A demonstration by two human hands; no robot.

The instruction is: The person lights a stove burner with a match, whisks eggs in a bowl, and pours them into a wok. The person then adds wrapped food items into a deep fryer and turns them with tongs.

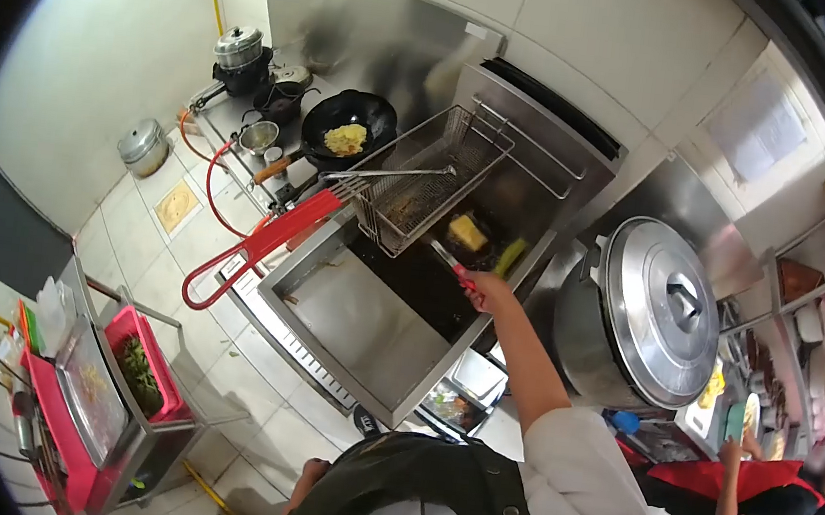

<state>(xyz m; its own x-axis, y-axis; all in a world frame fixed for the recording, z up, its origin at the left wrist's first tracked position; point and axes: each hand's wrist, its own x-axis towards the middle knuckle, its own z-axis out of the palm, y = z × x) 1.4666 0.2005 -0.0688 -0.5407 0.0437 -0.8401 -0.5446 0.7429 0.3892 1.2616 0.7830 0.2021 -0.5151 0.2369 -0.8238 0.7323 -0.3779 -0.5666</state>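
Note:
Over the deep fryer, my right hand is wrapped round the red handle of metal tongs. Just beyond the tongs, a yellow fried piece floats in the dark oil, with a green piece to its right. A wire fryer basket with a red handle rests across the fryer, left of the tongs. My left hand hangs low at my left side, partly hidden by the apron; its fingers are too small to read.
A black wok holds yellow food on the stove at the back left. The big lidded pot stands right of the fryer. A co-worker is at the far right. A pink tray of greens sits at the left.

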